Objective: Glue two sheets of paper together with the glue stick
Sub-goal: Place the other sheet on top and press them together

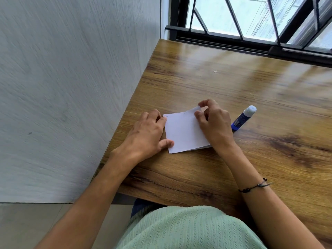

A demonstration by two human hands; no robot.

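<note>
In the head view, a small stack of white paper sheets (185, 133) lies on a brown wooden table (233, 83), a little below the middle of the frame. The left hand (149, 133) rests on the left edge of the paper. Its fingers are close together and flat, and the thumb presses down on the lower left corner. It holds the paper in place but does not grab it. The right hand (213, 123) is on the right side of the paper. Its thumb and first finger pinch the top right corner of the top sheet and lift it up a bit, while the other fingers curl in. A glue stick (243, 118), blue with a white cap, stands tilted on the table just to the right of the right hand. A thin dark bracelet (253, 186) goes around the right wrist. A grey wall (71, 87) fills the left side of the frame, and a window with black bars (251, 18) is at the top right. A light green shirt (188, 229) shows at the bottom.
</note>
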